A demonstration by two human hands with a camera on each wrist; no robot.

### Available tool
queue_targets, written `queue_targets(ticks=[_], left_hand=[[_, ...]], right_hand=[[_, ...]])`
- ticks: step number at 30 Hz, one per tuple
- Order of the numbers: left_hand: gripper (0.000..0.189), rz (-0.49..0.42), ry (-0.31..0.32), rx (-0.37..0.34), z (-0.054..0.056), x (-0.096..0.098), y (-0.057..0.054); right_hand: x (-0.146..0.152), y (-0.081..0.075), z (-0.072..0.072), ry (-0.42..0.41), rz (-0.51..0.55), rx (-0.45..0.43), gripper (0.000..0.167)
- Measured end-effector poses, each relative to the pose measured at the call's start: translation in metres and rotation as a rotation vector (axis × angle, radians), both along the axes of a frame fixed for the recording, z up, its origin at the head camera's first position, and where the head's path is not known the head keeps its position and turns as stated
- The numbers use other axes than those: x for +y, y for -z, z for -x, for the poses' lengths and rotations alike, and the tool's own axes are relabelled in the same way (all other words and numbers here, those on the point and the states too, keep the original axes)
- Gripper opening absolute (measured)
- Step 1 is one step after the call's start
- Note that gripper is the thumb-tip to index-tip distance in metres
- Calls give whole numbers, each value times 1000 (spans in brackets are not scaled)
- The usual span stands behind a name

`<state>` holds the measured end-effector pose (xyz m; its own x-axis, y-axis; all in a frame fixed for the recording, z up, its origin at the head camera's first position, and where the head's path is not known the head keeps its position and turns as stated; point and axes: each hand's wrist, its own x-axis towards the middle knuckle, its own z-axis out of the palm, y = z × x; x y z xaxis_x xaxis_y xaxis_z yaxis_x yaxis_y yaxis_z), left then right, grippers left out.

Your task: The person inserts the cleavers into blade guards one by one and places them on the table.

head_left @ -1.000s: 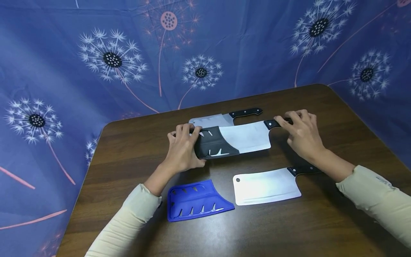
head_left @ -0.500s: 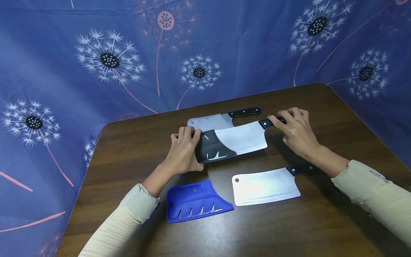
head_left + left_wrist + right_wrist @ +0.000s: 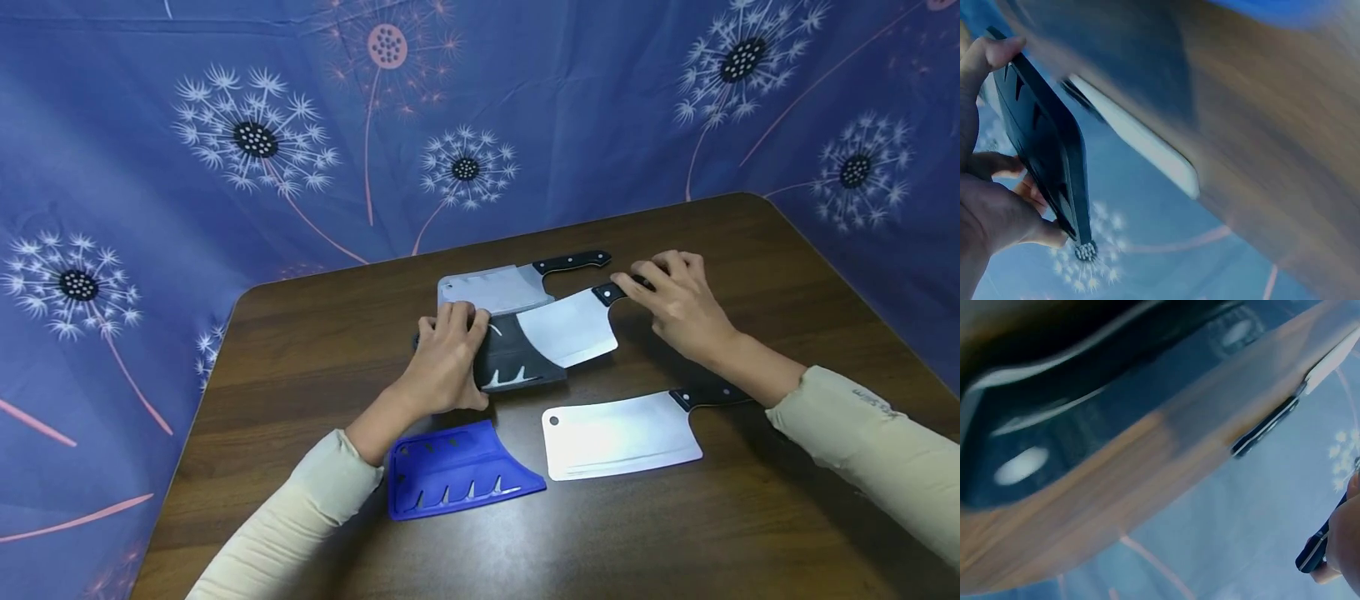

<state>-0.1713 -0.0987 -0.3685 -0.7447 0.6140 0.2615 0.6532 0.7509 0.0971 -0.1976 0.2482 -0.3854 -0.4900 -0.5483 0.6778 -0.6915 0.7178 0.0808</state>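
Observation:
My left hand [image 3: 448, 358] grips a black blade sheath [image 3: 517, 354] by its closed end, thumb below and fingers over the top. Into this sheath runs the bright blade of a cleaver [image 3: 573, 327], with only its rear part showing. My right hand [image 3: 678, 307] holds that cleaver by its black handle [image 3: 1316, 550]. Both are raised off the table and tilted. In the left wrist view the slotted sheath [image 3: 1047, 137] stands edge-on between thumb and fingers.
A blue blade sheath [image 3: 465, 475] lies near my left forearm. Right of it lies a bare cleaver [image 3: 622, 435], its handle partly behind my right forearm. Another cleaver [image 3: 491, 287], seemingly in a pale cover, lies at the back of the wooden table [image 3: 315, 333].
The sheath has shifted right along the blade, so less of the blade shows. My right hand has moved left with the cleaver. The things lying on the table have stayed put.

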Motion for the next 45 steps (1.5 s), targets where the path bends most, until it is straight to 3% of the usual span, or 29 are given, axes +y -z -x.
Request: queue_targets(ticks=[3,8,14,22,28,36,45], left_hand=[[104,-19,23,-21,-2,10,-1],[106,-60,0,-24,-2,18,-4],[106,-37,-14,-15,-2,18,-4],[108,9,-29,-11,-1,16,0],[110,39,-29,-54,0,17,-1],[111,92,-38,-73,4,19,0],[112,139,-42,-117,9,21,7]], right_hand=[[-14,1,-1,-20,-25,-14,80],[-40,1,-8,-17,-23,-53,76],[-56,1,-16,19,-25,-75,67],[-55,1,-17,58,-77,-173,68],[-53,1,-17,81,-89,-248,68],[-52,3,-15,94,-73,-289,65],[-51,7,-14,113,-84,-328,62]])
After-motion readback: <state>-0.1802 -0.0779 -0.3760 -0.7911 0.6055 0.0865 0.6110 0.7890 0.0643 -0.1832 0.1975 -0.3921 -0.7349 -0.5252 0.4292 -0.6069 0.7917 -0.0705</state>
